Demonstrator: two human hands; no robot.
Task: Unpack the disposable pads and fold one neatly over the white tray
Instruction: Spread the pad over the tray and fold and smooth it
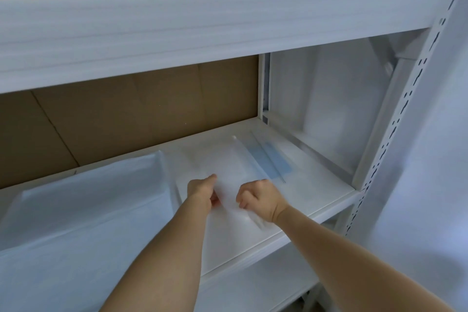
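A white disposable pad (228, 230) hangs between my two hands over the front of a white tray (235, 159) on the middle shelf. My left hand (202, 192) pinches the pad's upper left part. My right hand (260, 200) grips its upper right part with curled fingers. The pad's lower end drapes over the shelf's front edge. A clear plastic package with a blue strip (268, 159) lies to the right of the tray.
A second tray covered with a white pad (83, 210) sits on the left of the shelf. Brown cardboard (126, 114) backs the shelf. An upper shelf beam (202, 28) runs overhead, and a perforated white upright (395, 134) stands at the right.
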